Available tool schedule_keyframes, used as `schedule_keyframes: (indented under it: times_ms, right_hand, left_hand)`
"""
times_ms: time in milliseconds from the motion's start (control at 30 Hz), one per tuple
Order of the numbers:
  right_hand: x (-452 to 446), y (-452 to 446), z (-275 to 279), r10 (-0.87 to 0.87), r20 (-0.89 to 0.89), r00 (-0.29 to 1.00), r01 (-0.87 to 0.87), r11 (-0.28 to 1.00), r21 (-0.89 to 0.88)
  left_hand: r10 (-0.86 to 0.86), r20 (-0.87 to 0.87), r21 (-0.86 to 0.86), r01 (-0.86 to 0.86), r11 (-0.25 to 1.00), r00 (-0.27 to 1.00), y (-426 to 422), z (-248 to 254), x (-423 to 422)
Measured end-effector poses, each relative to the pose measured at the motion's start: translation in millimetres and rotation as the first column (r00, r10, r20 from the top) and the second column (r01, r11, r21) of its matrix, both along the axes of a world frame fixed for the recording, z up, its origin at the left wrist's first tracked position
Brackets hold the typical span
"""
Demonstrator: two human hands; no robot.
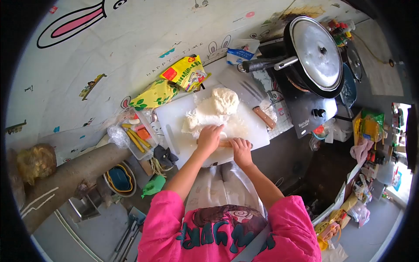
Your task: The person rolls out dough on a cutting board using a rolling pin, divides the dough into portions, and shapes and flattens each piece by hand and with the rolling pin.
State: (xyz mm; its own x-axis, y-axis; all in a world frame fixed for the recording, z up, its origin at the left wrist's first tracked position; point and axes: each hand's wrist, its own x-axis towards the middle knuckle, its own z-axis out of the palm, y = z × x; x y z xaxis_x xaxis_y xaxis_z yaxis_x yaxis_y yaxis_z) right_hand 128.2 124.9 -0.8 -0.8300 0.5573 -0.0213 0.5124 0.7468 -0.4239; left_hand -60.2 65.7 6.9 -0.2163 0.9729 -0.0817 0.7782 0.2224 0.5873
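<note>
A wooden rolling pin (224,143) lies across the near part of a white cutting board (174,109). My left hand (211,137) rests over its left part, fingertips reaching forward beside a small pale piece of dough (224,134). Closer to the pin's right end, my right hand (241,149) has its fingers bent over the wood. Beyond both hands sit a rough lump of dough (225,101) and a flatter, floury heap of dough (200,120). At the board's right lies a cleaver with a wooden handle (264,118), its blade pointing away from me.
A lidded wok (315,54) stands on a black cooktop (305,118) at right. Yellow packets (185,73) lean along the back wall. Left of the board is a plastic container (139,133) with sticks in it. A thick pipe (83,174) crosses at lower left.
</note>
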Motion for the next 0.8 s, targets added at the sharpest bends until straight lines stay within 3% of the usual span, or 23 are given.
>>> schedule_keyframes:
  times_ms: [67, 167, 300, 400, 533, 633, 733, 800]
  right_hand:
    - [-1, -3, 7, -0.001, -0.046, 0.999, 0.002, 1.0, 0.02]
    - [6, -11, 20, 0.065, -0.047, 0.997, -0.065, 0.998, 0.012]
    - [13, -23, 30, 0.108, -0.035, 0.994, -0.11, 0.992, -0.057]
    - [14, -27, 28, 0.133, -0.025, 0.991, -0.134, 0.989, -0.068]
    - [13, -24, 30, 0.166, -0.018, 0.986, -0.167, 0.984, -0.067]
    - [7, -20, 32, 0.193, -0.014, 0.981, -0.193, 0.979, -0.071]
    - [2, -10, 33, 0.201, -0.005, 0.98, -0.201, 0.977, -0.068]
    - [-5, -2, 31, 0.205, -0.012, 0.979, -0.205, 0.977, -0.053]
  left_hand:
    - [-0.01, 0.024, -0.147, 0.013, 0.989, 1.0, 8, 2, -1]
    - [-0.117, -0.019, -0.037, 0.117, 0.992, 0.993, 3, -9, -4]
    - [0.087, 0.091, -0.025, -0.085, 0.996, 0.992, -15, -18, 8]
    - [0.066, -0.041, -0.091, -0.069, 0.993, 0.997, -26, -7, 13]
    - [0.144, 0.205, -0.178, -0.107, 0.978, 0.968, -33, -18, 15]
    - [0.516, 0.486, -0.38, -0.361, 0.851, 0.705, -36, -18, 17]
    - [0.554, 0.326, -0.458, -0.385, 0.801, 0.766, -44, -7, 12]
    - [0.496, 0.098, -0.181, -0.475, 0.861, 0.863, -52, 5, 14]
